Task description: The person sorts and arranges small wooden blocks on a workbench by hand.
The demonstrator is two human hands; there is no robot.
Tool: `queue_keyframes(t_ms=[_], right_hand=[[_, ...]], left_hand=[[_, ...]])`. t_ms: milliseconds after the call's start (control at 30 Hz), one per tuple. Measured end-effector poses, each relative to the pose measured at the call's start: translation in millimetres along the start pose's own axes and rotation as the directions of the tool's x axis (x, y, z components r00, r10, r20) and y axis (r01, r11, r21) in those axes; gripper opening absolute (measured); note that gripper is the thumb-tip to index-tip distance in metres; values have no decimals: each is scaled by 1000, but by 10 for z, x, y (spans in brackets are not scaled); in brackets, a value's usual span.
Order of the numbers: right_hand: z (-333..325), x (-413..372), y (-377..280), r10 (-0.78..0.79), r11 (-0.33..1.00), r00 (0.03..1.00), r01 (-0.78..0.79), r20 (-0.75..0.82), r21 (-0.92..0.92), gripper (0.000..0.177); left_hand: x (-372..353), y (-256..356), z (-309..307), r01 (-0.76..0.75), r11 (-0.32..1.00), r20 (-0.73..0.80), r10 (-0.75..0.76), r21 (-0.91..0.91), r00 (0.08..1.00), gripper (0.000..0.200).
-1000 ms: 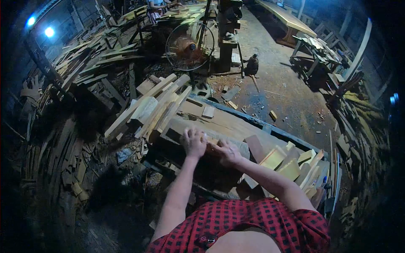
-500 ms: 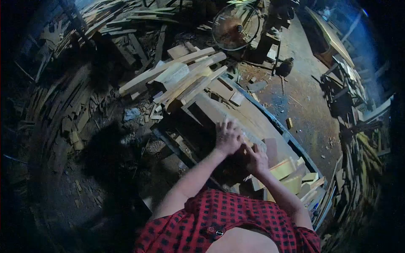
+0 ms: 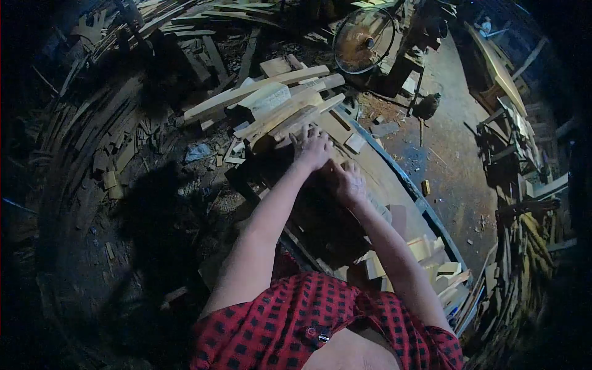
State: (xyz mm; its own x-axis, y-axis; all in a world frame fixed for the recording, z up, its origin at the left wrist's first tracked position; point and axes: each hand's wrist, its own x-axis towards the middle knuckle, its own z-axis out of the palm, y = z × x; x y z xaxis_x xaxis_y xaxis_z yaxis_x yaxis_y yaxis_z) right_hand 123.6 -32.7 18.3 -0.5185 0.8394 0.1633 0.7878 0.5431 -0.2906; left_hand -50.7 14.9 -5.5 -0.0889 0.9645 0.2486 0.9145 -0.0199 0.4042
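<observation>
My left hand [image 3: 312,149] lies with fingers apart over the near ends of the wooden pieces, at the upper part of the workbench [image 3: 431,216]. Just right of it and lower, my right hand [image 3: 350,184] is curled, its fingertips near my left thumb. What lies under its fingers is too dark and small to make out. Beyond my left hand, long pale boards [image 3: 259,92] and a thick block [image 3: 265,100] are stacked at the bench's far end. A small flat offcut [image 3: 356,143] rests to the right of my left hand.
Pale offcuts [image 3: 431,253] are piled on the bench's near right part, beside my right forearm. A round fan-like guard [image 3: 364,42] stands beyond the bench. Wood scraps cover the floor at left. A long board structure [image 3: 499,68] stands at the far right. A distant person [image 3: 485,26] is at upper right.
Both hands have moved forward and left along the bench, from its middle towards the stacked boards. The view has shifted slightly, so the background sits a little further right.
</observation>
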Motion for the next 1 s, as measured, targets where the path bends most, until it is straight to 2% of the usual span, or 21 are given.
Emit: queue_keyframes(t_ms=[33, 67, 133, 200, 267, 400, 467, 500, 567, 633, 700, 767, 800, 900, 967, 1000], right_hand=[[-68, -145, 0, 7, 999, 999, -8, 32, 42, 58], [-149, -324, 14, 4, 999, 999, -5, 34, 43, 58], [-332, -735, 97, 2, 998, 1000, -4, 31, 64, 56], [-399, -1118, 258, 11, 999, 998, -14, 61, 50, 56], [-452, -1482, 377, -16, 999, 999, 17, -34, 45, 56], [-600, -1749, 313, -7, 999, 997, 10, -74, 47, 59], [-558, -1705, 301, 13, 1000, 998, -14, -61, -19, 62], [-577, -1663, 265, 102, 994, 993, -103, 52, 21, 65], [-518, -1449, 211, 57, 998, 998, -57, 32, 19, 65], [-447, -1114, 120, -21, 1000, 1000, 21, 17, 3, 62], [-350, -592, -112, 112, 984, 985, -128, 128, 123, 56], [-49, -113, -108, 5, 997, 1000, -6, 22, 71, 49], [24, 83, -157, 0, 997, 1000, -2, 24, 73, 49], [90, 390, -255, -3, 998, 999, 7, -51, 63, 48], [85, 370, -241, 2, 1000, 999, -2, 33, 1, 74], [86, 368, -229, 7, 1000, 999, -7, 31, -2, 74]], left_hand=[[-150, 252, -263, -46, 995, 57, 41, 93, 998, 34], [-272, 320, -114, -25, 999, -8, 26, 36, 1000, 35], [-578, 644, -29, -31, 999, -38, 31, 8, 999, 37], [-865, 995, -25, -17, 1000, 18, 16, 24, 1000, 37], [-1097, 1241, 56, -62, 998, 19, 62, 9, 998, 36], [-1287, 1415, 71, -113, 983, -10, 113, -142, 994, 31], [-1279, 1350, 90, -128, 980, -68, 118, -155, 991, 29], [-1254, 1302, 68, -142, 980, -72, 133, -140, 988, 28], [-1152, 1147, 41, -152, 979, -76, 142, -137, 987, 27], [-922, 845, 7, -137, 979, -148, 114, -154, 982, 23], [-599, 473, -53, -93, 991, -209, 71, -97, 975, 20], [-246, 98, -176, -106, 991, -256, 83, -76, 963, 20], [-80, -74, -178, -65, 994, -179, 48, -89, 983, 22], [103, -288, -256, -83, 996, -212, 74, -36, 974, 24], [85, -254, -296, -55, 998, -171, 49, -29, 984, 24], [79, -243, -277, -59, 998, -170, 53, -32, 984, 24]])
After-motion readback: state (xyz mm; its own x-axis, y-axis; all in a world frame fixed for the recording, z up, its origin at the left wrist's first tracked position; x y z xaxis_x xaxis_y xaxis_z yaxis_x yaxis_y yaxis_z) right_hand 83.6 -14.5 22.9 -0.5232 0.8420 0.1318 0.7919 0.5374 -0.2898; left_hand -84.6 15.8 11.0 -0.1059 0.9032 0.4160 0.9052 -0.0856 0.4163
